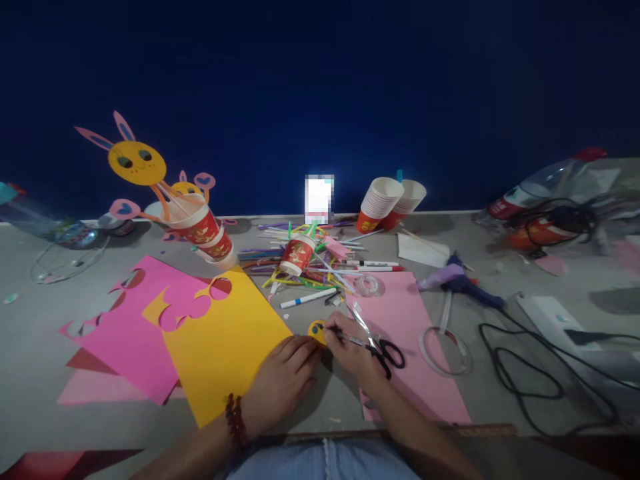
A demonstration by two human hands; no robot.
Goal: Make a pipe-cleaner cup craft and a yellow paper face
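Note:
A small yellow paper circle [316,330] with dark eye shapes lies on the table in front of me. My left hand [287,373] holds its lower left edge with bent fingers. A dark-tipped marker [347,338] is gripped in my right hand [353,353], its point at the circle. Scissors [384,352] with black handles lie beside my right hand, their blades partly behind it. A yellow sheet [220,353] reaches under my left forearm. Beyond my hands lies a white marker with a blue band [310,297].
Pink sheets [405,333] [133,340] lie on both sides. Straws surround a red paper cup [299,255]. At left, stacked cups [195,227] hold a yellow rabbit face [137,163]. Stacked cups [379,203], a glue gun [463,283], tape [444,351] and a black cable [525,373] are at right.

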